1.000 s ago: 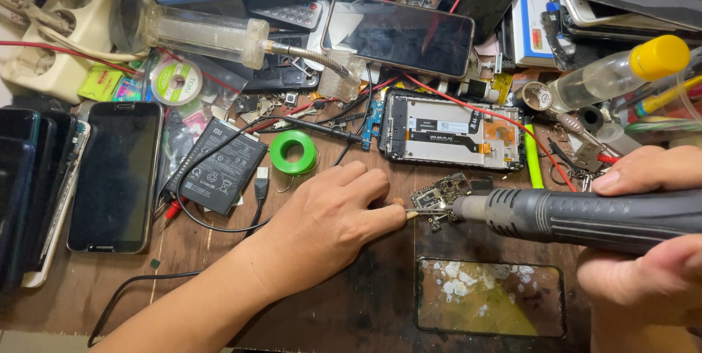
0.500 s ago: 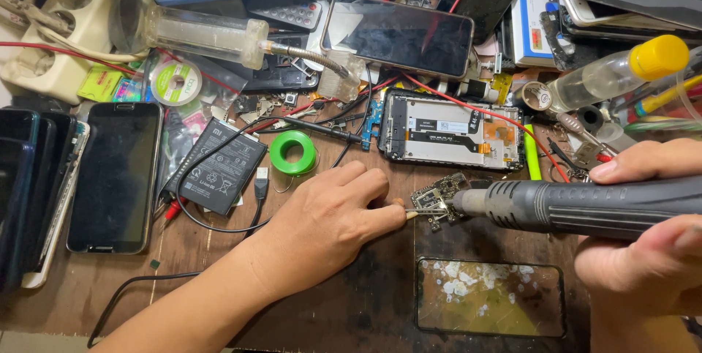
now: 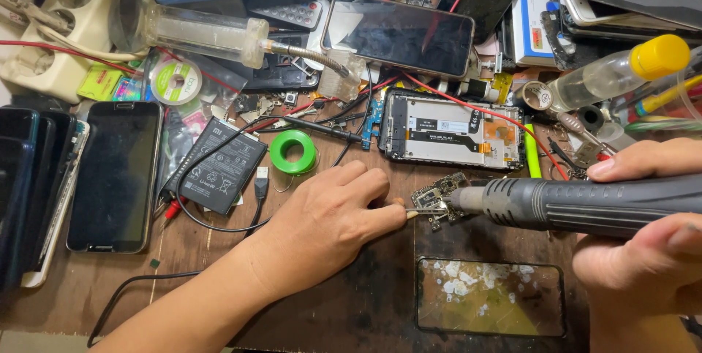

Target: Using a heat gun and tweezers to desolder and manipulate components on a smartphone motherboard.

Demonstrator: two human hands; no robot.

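My left hand [image 3: 329, 218] rests on the wooden bench and pinches a thin tweezer-like tool [image 3: 418, 211] whose tip touches a small circuit board [image 3: 439, 196]. My right hand [image 3: 643, 250] grips a dark grey hot-air tool [image 3: 578, 203] held level, its metal nozzle right over the same board. The board lies flat just below an opened phone frame [image 3: 453, 130] with a red wire across it.
A cracked glass panel [image 3: 490, 296] lies in front of the board. Left are a black phone [image 3: 115, 174], stacked phones [image 3: 18, 192], a battery [image 3: 223, 166] and a green tape roll [image 3: 293, 152]. Behind: a large syringe [image 3: 197, 31], another phone [image 3: 398, 33], a yellow-capped bottle [image 3: 621, 71].
The hot-air tool and my right hand have shifted slightly left and lower over the board. My left hand stays put.
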